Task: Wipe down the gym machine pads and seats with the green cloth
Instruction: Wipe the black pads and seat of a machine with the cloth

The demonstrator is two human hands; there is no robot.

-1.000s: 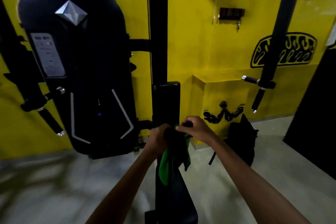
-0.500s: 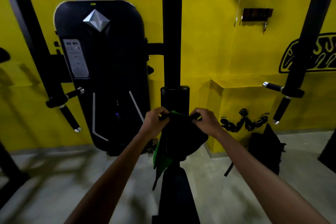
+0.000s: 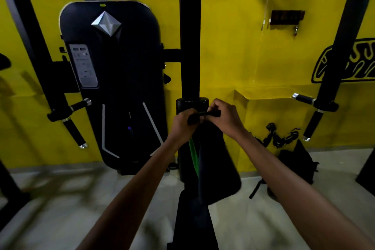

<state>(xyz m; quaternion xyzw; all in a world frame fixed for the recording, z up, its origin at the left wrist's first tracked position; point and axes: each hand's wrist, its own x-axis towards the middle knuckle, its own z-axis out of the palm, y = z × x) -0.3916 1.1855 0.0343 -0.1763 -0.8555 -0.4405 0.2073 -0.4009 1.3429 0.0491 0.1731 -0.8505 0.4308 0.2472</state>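
Both hands, left hand (image 3: 183,126) and right hand (image 3: 224,116), clench the green cloth (image 3: 193,156) bunched before the upright pad (image 3: 191,105). Judging by this, wiping has barely begun; the seat (image 3: 192,225) below looks untouched.

Two bare arms are seen. No sleeves are worn. The left hand (image 3: 183,126) and right hand (image 3: 225,116) are uncovered too.
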